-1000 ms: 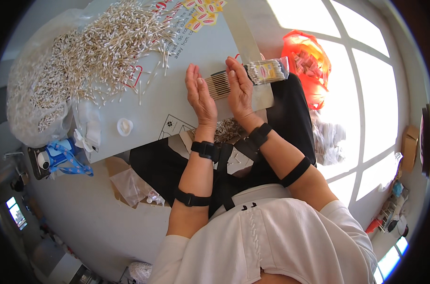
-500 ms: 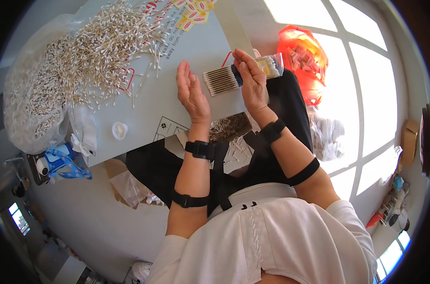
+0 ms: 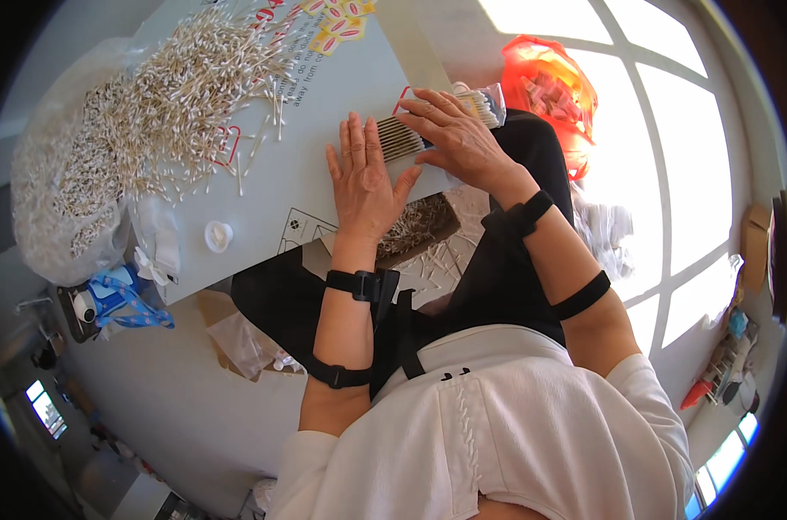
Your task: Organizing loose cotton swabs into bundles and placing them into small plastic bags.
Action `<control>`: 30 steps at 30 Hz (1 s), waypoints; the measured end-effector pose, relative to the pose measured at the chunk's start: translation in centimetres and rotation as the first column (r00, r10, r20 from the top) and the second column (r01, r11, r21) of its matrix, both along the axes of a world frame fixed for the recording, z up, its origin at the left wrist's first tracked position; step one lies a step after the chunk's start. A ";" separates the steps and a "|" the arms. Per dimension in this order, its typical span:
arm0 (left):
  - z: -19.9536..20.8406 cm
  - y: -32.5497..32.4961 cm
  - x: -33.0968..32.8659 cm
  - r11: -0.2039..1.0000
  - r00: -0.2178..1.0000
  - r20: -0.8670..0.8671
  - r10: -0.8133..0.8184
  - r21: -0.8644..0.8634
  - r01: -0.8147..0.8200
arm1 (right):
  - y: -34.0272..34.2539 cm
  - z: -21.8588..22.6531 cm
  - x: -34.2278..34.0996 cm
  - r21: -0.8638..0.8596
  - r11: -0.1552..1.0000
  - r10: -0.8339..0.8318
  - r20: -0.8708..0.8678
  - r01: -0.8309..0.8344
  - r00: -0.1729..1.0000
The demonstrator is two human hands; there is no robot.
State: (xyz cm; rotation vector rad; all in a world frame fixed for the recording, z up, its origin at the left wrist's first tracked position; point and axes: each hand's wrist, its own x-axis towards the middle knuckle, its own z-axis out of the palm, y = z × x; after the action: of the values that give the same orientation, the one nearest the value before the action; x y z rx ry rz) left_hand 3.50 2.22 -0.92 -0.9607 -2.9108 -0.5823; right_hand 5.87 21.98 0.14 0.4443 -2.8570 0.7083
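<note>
A flat row of cotton swabs point(image 3: 399, 139) lies on the grey table, its far part covered by my right hand. My left hand point(image 3: 365, 184) is palm down at the row's left end, fingers stretched and thumb apart. Across the row's right part lies my right hand point(image 3: 464, 143), fingers extended, over a dark band. Beyond its fingers shows a clear pack of cotton swabs point(image 3: 482, 106); whether it joins the row is hidden. A big heap of loose cotton swabs point(image 3: 198, 100) spreads over the table's left side, partly spilling from a clear plastic bag point(image 3: 36, 195).
Yellow labels point(image 3: 340, 30) lie at the table's far edge. A small white cup point(image 3: 218, 236) stands near the front edge, with a blue strapped bottle point(image 3: 112, 296) further left. Below, a box of swabs point(image 3: 428, 221) sits by my lap. A red bag point(image 3: 519, 74) is at right.
Both hands have turned from upright, facing palms to palm down. The left has moved right toward the swab row; the right has shifted left and now covers part of it.
</note>
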 end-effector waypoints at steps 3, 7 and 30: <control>-0.7 0.1 -0.1 0.992 0.995 0.016 0.101 0.074 -0.102 | -0.1 -0.3 -0.2 0.012 1.000 0.017 -0.016 -0.017 1.000; -1.0 -1.5 -0.6 0.969 0.978 0.062 0.200 0.136 -0.206 | 0.1 -0.4 -0.2 0.025 1.000 0.013 -0.007 -0.013 1.000; -2.0 -3.2 0.8 0.931 0.976 0.031 0.214 0.297 -0.214 | -3.1 0.7 -1.7 -0.142 0.982 -0.145 -0.141 0.125 0.979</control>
State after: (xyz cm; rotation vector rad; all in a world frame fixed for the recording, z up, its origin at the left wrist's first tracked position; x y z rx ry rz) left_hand 4.31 -0.99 -2.89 -0.5975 -2.7605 -0.9668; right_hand 4.14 18.92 0.87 0.2689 -2.6495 0.7976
